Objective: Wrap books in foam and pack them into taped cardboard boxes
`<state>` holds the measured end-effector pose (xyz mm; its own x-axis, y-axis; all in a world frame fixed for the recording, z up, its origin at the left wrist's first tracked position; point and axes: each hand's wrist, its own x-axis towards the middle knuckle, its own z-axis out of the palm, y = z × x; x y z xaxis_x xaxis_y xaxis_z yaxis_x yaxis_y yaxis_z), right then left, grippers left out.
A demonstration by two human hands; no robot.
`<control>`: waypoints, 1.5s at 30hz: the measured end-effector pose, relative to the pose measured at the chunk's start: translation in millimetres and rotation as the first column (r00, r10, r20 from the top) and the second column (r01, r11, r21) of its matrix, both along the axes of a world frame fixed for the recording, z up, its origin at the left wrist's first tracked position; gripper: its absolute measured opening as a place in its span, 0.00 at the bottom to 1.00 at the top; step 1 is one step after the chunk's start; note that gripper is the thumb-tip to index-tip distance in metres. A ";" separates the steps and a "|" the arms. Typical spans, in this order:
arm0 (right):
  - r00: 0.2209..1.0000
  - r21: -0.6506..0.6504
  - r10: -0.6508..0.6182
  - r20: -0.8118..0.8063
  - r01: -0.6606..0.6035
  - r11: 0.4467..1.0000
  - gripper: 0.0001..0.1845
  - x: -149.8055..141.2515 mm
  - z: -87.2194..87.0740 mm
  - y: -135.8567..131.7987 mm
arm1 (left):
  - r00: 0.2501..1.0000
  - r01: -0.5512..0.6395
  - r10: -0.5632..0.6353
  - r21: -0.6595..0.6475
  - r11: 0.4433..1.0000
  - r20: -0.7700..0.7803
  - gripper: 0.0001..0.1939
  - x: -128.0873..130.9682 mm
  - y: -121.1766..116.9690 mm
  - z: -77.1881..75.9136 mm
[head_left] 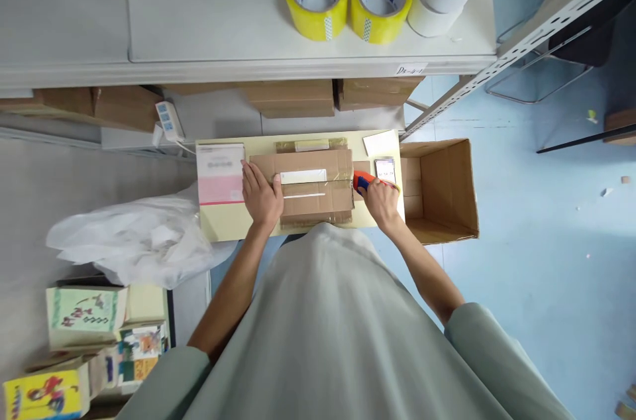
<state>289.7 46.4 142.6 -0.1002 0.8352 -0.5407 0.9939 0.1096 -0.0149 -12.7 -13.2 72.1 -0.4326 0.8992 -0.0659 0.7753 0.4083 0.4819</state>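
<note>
Grey shirt (318,327) nearest, left hand (263,198) lies flat on a carton (315,188), right hand (381,200) gripping, apparently, a red cutter (362,180).

The box (308,187) is matt cardboard, its tape (342,173) glossy, the tool (363,179) probably smooth plastic.

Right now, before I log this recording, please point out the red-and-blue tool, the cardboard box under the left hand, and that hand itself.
Red-and-blue tool (364,176): head view, on its red part.
Cardboard box (318,189): head view, on its upper face near the middle.
Left hand (262,199): head view, on the back.
</note>
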 end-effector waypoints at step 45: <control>0.845 0.646 0.306 -0.438 0.059 0.761 0.31 -142.0 88.2 100.5 | 0.954 -0.051 -0.010 0.196 0.979 0.298 0.39 -112.5 24.2 60.6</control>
<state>147.7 146.9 230.8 -0.3225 0.9141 0.2458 0.8386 0.3963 -0.3737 -125.1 11.0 132.7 -0.4397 0.8980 -0.0139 0.5773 0.2945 0.7615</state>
